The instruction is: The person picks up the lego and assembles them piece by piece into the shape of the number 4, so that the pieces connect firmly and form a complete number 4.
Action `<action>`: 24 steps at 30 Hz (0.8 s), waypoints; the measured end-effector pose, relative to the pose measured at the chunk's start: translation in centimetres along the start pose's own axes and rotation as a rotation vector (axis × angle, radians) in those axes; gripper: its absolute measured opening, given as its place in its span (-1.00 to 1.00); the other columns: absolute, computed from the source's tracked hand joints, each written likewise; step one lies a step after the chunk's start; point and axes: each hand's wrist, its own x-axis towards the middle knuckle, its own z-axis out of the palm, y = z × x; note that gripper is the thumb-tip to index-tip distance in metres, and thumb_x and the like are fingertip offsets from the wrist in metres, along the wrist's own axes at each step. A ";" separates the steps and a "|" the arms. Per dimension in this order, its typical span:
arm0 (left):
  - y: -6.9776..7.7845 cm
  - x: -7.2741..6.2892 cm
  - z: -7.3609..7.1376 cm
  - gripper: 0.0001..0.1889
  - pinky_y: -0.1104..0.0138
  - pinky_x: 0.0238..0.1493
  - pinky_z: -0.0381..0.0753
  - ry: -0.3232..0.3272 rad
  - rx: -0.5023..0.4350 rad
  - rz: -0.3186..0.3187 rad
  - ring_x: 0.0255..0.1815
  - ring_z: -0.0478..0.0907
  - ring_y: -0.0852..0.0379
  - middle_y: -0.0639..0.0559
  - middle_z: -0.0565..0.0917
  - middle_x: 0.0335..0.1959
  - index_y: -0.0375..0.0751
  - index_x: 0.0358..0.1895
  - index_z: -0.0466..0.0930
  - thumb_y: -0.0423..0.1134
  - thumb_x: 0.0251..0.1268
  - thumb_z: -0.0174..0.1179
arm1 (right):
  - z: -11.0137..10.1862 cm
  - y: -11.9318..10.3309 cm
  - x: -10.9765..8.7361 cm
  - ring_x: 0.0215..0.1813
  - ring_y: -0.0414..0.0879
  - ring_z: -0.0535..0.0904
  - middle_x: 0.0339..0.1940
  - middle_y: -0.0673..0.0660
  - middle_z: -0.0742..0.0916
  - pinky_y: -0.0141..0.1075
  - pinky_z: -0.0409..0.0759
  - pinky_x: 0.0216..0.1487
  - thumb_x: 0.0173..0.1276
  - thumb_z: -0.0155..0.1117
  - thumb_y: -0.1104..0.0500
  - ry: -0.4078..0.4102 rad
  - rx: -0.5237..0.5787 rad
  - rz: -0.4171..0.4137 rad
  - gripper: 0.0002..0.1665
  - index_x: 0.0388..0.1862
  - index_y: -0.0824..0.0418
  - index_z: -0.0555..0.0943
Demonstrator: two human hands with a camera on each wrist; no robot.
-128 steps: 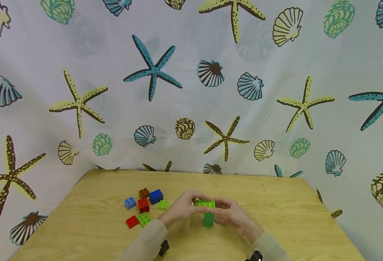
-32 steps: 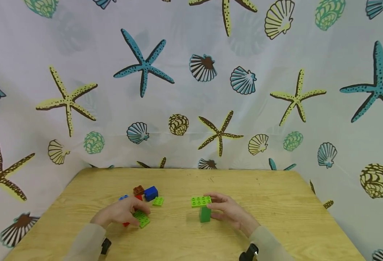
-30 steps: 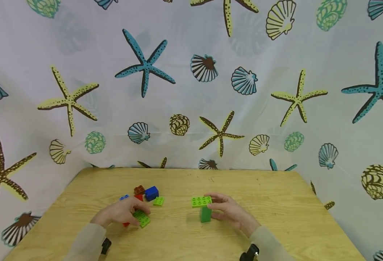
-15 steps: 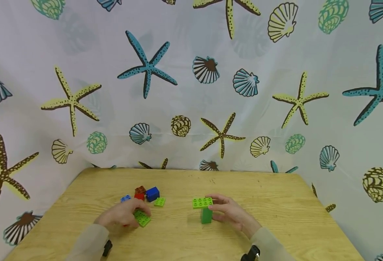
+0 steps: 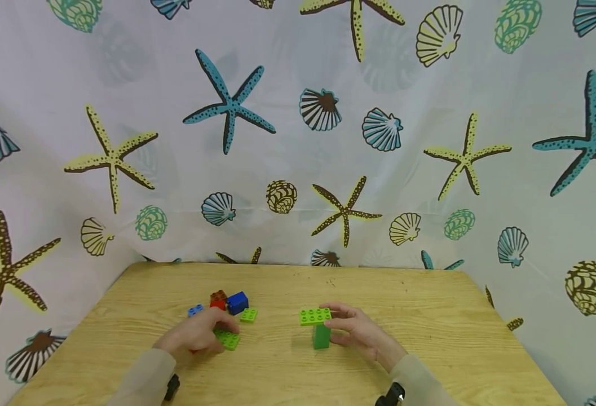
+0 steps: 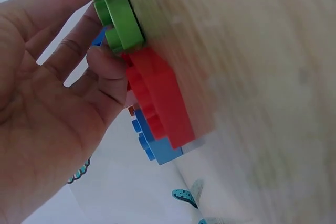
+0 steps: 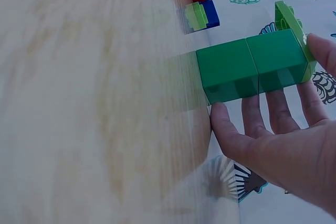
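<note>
In the head view, my left hand (image 5: 193,334) holds a thin light green building brick (image 5: 229,340) by its left part, low over the table. The left wrist view shows the thumb and fingertips pinching this brick (image 6: 123,17), its studs towards the palm, beside a red brick (image 6: 163,98). To the right, my right hand (image 5: 361,332) steadies an upright stack, with fingers along its side and the thumb on top. Two dark green bricks (image 7: 252,66) form the column. A light green eight-stud brick (image 5: 314,317) caps it, overhanging to the left.
Beyond my left hand lie a blue brick (image 5: 238,303), a brown brick (image 5: 219,295), a red brick (image 5: 217,304), a light blue brick (image 5: 195,310) and a small light green brick (image 5: 248,315). The wooden table (image 5: 277,378) ends at a patterned curtain (image 5: 298,169).
My left hand has left the stack, reached over to the loose bricks and taken the thin light green brick, shifting it slightly right. My right hand has stayed at the stack.
</note>
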 end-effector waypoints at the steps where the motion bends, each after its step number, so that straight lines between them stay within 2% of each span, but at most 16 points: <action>1: 0.0 0.1 0.0 -0.62 -0.15 0.18 0.46 -0.001 -0.001 0.016 0.09 0.57 -0.13 0.01 0.71 -0.05 -0.16 -0.08 0.71 -0.47 -0.04 0.46 | 0.0 0.0 0.0 0.13 -0.14 0.55 0.20 0.10 0.56 -0.13 0.56 0.18 0.36 0.32 0.15 0.000 0.000 -0.001 -0.39 0.37 0.19 0.44; 5: 0.3 0.4 0.1 -0.63 0.00 0.03 0.58 0.011 -0.010 0.031 -0.06 0.59 -0.01 0.04 0.71 -0.10 -0.20 -0.05 0.71 -0.33 -0.01 0.50 | 0.2 0.0 -0.1 0.12 -0.14 0.55 0.19 0.10 0.57 -0.13 0.56 0.16 0.35 0.33 0.14 0.003 -0.016 -0.008 -0.41 0.34 0.17 0.47; 10: 1.0 0.8 0.3 -0.60 0.20 -0.13 0.57 0.043 -0.016 0.014 -0.15 0.54 0.10 0.08 0.68 -0.15 -0.19 -0.02 0.70 -0.21 0.02 0.50 | 0.4 0.0 -0.2 0.11 -0.14 0.55 0.19 0.10 0.57 -0.15 0.56 0.14 0.35 0.34 0.13 0.020 -0.038 -0.014 -0.35 0.38 0.22 0.42; 18: 2.2 1.6 1.0 -0.57 0.22 -0.13 0.54 0.136 -0.027 -0.010 -0.14 0.51 0.11 0.06 0.67 -0.10 -0.21 0.05 0.67 -0.20 0.06 0.46 | 0.4 0.2 -0.1 0.09 -0.15 0.56 0.17 0.09 0.59 -0.14 0.56 0.14 0.33 0.35 0.13 0.036 -0.032 -0.014 -0.35 0.37 0.21 0.43; 22: 2.7 2.2 1.5 -0.53 0.18 -0.08 0.54 0.186 -0.100 -0.035 -0.07 0.51 0.08 0.04 0.65 -0.04 -0.22 0.10 0.66 -0.20 0.06 0.46 | 0.4 0.2 -0.2 0.08 -0.16 0.57 0.14 0.06 0.60 -0.14 0.56 0.14 0.33 0.35 0.13 0.035 -0.030 -0.017 -0.35 0.38 0.22 0.43; 24: 2.8 2.6 1.8 -0.52 0.17 -0.08 0.56 0.195 -0.126 -0.027 -0.07 0.53 0.07 0.02 0.65 -0.03 -0.24 0.11 0.65 -0.20 0.07 0.45 | 0.4 0.2 -0.2 0.08 -0.16 0.57 0.14 0.06 0.61 -0.13 0.56 0.14 0.34 0.35 0.13 0.034 -0.035 -0.021 -0.34 0.38 0.23 0.42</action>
